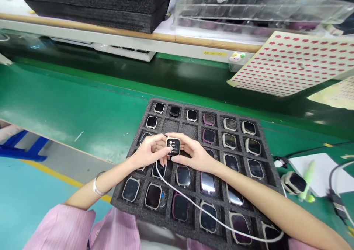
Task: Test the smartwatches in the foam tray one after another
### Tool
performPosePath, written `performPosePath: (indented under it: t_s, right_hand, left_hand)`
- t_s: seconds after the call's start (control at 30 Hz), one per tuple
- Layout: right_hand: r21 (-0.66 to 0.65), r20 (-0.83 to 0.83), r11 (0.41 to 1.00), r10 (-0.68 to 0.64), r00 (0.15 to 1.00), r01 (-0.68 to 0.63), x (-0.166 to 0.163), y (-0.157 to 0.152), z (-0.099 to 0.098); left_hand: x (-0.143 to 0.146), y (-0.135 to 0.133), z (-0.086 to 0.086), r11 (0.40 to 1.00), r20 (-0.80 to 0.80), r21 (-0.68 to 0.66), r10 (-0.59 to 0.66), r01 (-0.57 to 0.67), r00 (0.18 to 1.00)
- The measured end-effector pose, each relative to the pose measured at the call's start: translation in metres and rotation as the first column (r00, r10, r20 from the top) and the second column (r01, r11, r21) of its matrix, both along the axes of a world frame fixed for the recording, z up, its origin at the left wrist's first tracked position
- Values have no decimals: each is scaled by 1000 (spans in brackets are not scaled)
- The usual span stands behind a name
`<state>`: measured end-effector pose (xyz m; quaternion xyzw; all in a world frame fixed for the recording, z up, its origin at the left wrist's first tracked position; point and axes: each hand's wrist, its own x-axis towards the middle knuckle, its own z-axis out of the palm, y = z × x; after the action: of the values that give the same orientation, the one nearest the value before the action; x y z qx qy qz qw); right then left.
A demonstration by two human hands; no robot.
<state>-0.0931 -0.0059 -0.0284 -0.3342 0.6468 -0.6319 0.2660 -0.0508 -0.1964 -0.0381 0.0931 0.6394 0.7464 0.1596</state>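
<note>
Between both hands is a smartwatch (173, 143), a strapless square case whose lit screen shows a list menu. My right hand (192, 152) grips its right side, thumb below and fingers above. My left hand (155, 148) is closed at its left side, with the thumb on the screen's lower left. A white cable (193, 202) rises from the lower right to my left hand; its end is hidden there. Below both hands lies a dark grey foam tray (173, 220) with several watch cases in its compartments, among them a purple-framed one (180, 207).
Beyond the green bench (69, 102) runs a shelf with black foam blocks (96, 6) and clear plastic trays (249, 12). A sheet of red stickers (295, 63) hangs off it. At right are a loose watch (294, 182), a green pen (308, 178), white paper (337, 172) and cables.
</note>
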Motion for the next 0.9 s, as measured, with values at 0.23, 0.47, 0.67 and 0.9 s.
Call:
performPosePath:
  t_s: [0.23, 0.47, 0.67, 0.9]
  right_hand:
    - [-24, 24, 1000, -7, 1000, 8, -1, 4, 2]
    - [-16, 46, 1000, -4, 999, 5, -3, 6, 1]
    - [-9, 68, 1000, -28, 997, 29, -2, 5, 2]
    - [-38, 224, 999, -4, 974, 13, -8, 10, 4]
  left_hand:
    - [-3, 1, -1, 998, 1, 20, -65, 65, 998]
    - [-4, 1, 0, 996, 38, 48, -80, 78, 996]
    - [-5, 1, 0, 993, 67, 76, -91, 86, 994]
    - [-4, 0, 2, 992, 172, 100, -93, 77, 981]
